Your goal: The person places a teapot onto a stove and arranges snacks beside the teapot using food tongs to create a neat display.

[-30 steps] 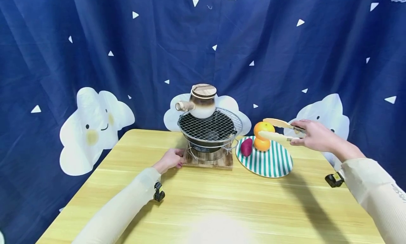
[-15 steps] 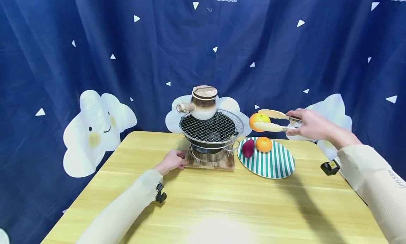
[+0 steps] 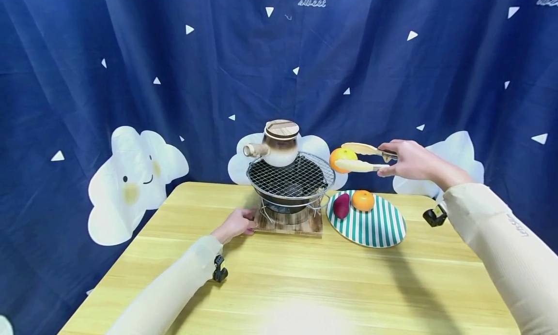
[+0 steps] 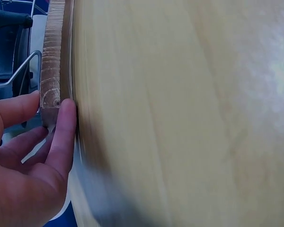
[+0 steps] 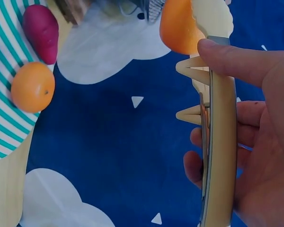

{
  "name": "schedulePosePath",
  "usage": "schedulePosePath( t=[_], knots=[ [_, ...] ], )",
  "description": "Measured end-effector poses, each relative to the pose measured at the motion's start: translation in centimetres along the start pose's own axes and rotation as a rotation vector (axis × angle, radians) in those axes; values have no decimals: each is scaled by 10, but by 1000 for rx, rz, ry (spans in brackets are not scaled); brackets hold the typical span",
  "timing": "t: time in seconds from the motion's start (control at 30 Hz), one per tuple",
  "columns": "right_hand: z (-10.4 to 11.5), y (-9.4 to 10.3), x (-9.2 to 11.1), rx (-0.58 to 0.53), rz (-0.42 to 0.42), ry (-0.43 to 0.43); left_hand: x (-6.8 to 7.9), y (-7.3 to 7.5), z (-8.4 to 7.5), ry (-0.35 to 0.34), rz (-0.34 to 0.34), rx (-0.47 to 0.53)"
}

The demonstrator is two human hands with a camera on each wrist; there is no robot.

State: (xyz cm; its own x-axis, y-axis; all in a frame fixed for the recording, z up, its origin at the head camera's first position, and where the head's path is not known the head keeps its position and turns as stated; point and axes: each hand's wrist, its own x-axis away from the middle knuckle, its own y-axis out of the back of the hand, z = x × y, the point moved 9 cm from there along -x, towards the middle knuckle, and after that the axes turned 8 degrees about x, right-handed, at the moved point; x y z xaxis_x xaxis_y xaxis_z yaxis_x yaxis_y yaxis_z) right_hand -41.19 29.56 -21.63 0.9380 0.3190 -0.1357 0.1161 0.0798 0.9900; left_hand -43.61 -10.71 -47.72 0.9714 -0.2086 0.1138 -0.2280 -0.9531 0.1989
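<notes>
My right hand [image 3: 411, 159] grips tongs [image 3: 359, 166] with cream tips. Between the tips sits a larger orange fruit [image 3: 340, 157], raised in the air to the right of the grill. My left hand [image 3: 237, 222] pinches the left edge of a wooden board [image 3: 311, 227], its thumb above and fingers below, as the left wrist view shows [image 4: 51, 71]. A round charcoal grill with a wire mesh [image 3: 283, 177] stands on that board. A smaller orange fruit [image 3: 363, 200] and a purple-red sweet potato [image 3: 341, 205] lie on a green-striped oval plate [image 3: 379, 231].
At the back of the mesh stands a brown and white pot [image 3: 280, 153] with a wooden lid and a side handle pointing left. A wooden table [image 3: 244, 286] carries everything. Behind it hangs a dark blue curtain [image 3: 218, 59] with clouds and triangles.
The right hand has lifted the larger orange fruit with the tongs off the smaller one and moved it up and left, toward the grill. The left hand stays at the board's edge.
</notes>
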Motion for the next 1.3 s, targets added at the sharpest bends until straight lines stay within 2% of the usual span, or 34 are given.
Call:
schedulePosePath(
  t=[0.37, 1.0, 1.3],
  knots=[
    [11, -6, -21, -24, 22, 10, -2, 1, 4, 11, 8, 16],
    [26, -24, -61, -99, 50, -33, -2, -2, 1, 7, 20, 14],
    [33, -34, -77, -113, 64, -43, -1, 1, 4, 16, -5, 30]
  ],
)
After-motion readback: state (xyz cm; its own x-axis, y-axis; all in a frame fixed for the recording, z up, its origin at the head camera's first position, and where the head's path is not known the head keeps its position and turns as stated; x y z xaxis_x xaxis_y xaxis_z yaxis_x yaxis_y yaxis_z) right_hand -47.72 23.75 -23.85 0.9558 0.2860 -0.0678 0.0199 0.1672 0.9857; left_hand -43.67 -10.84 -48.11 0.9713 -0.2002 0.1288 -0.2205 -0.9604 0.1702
